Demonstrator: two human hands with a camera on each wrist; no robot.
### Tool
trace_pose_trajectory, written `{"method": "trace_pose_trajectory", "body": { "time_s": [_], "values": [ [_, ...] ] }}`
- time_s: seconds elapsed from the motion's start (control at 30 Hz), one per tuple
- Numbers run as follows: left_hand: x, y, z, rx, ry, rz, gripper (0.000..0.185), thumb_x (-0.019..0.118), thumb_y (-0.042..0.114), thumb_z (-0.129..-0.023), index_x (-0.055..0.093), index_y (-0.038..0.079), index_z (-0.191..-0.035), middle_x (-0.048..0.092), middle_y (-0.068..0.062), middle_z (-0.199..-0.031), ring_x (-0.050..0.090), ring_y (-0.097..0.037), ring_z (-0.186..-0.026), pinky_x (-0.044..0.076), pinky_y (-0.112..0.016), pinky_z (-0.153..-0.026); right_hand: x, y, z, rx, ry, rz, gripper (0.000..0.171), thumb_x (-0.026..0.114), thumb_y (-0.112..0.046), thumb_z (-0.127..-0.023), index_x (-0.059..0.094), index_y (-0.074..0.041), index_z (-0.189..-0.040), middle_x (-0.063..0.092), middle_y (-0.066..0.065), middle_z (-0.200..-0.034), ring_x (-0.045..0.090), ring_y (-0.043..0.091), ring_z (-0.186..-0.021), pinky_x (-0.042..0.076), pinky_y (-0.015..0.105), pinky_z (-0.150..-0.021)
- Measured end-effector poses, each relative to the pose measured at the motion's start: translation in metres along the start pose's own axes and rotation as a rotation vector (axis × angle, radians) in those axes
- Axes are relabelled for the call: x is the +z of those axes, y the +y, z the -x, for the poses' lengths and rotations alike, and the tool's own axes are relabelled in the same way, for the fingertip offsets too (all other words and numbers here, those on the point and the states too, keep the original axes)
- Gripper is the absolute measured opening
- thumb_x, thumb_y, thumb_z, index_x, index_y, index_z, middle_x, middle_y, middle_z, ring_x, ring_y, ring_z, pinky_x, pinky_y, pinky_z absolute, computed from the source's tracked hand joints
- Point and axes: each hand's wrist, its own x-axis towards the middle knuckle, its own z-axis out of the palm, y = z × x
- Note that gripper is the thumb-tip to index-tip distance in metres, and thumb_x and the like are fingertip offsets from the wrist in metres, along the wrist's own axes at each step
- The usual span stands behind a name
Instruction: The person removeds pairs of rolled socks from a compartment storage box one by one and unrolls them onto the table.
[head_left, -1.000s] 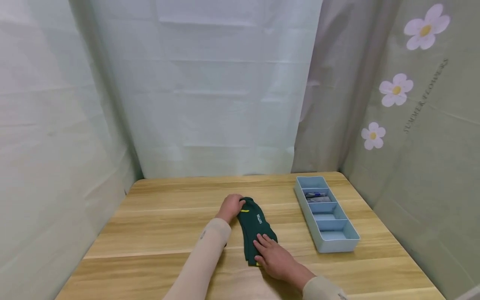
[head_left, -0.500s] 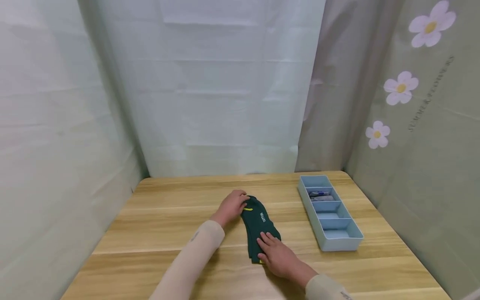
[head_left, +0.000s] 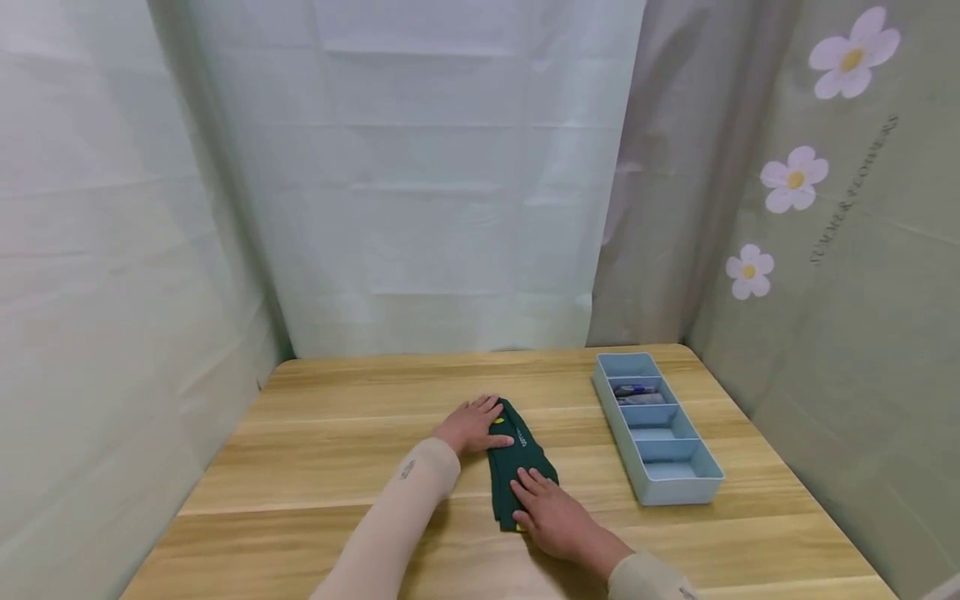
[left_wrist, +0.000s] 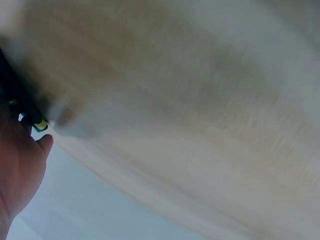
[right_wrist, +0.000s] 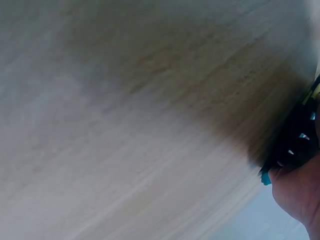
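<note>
A dark green sock (head_left: 525,457) with small yellow marks lies lengthwise on the wooden table (head_left: 322,442), near its middle. My left hand (head_left: 486,418) lies flat on the sock's far end, fingers straight. My right hand (head_left: 531,493) presses flat on the near end and covers it. Both wrist views are blurred. The left wrist view shows my palm (left_wrist: 20,170) beside the dark sock (left_wrist: 15,97). In the right wrist view, the sock's edge (right_wrist: 299,137) shows above my right hand (right_wrist: 300,192).
A long light-blue tray (head_left: 675,493) with several compartments stands on the right side of the table. One far compartment holds small grey and blue items (head_left: 637,394). Curtains enclose the table at the back and on both sides.
My left hand's fingers have gone from curled round the sock's far end to flat on top of it. The right hand has stayed on the near end.
</note>
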Motion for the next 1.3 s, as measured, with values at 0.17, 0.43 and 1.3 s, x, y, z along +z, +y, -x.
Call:
{"method": "trace_pose_trajectory", "body": {
  "time_s": [0.17, 0.43, 1.3],
  "values": [
    [-0.002, -0.006, 0.002, -0.048, -0.037, 0.029, 0.089, 0.043, 0.073, -0.092, 0.027, 0.015, -0.158, 0.021, -0.005, -0.164, 0.016, -0.023, -0.15, 0.02, -0.048, -0.118, -0.001, 0.003, 0.002, -0.03, -0.002, 0.013, 0.055, 0.044, -0.041, -0.105, 0.047, -0.006, -0.148, 0.038, 0.013, -0.155, 0.032, 0.033, -0.144, 0.032, 0.048, -0.113],
    [-0.002, -0.012, 0.013, -0.087, -0.043, 0.064, 0.092, 0.044, 0.073, -0.091, 0.025, 0.014, -0.158, 0.02, -0.006, -0.164, 0.015, -0.025, -0.15, 0.017, -0.051, -0.118, -0.004, 0.018, 0.004, -0.027, -0.007, -0.078, 0.052, 0.041, -0.04, -0.106, 0.05, -0.009, -0.146, 0.039, 0.01, -0.155, 0.032, 0.031, -0.144, 0.029, 0.049, -0.114],
    [0.012, -0.022, 0.073, -0.188, -0.023, 0.155, 0.091, 0.045, 0.067, -0.095, 0.023, 0.004, -0.157, 0.016, -0.013, -0.164, 0.014, -0.034, -0.15, 0.014, -0.054, -0.118, -0.026, 0.061, -0.01, 0.163, 0.045, 0.04, 0.059, 0.061, 0.002, -0.083, 0.062, -0.02, -0.138, 0.041, 0.023, -0.151, 0.032, 0.041, -0.142, 0.021, 0.066, -0.111]
  ]
}}
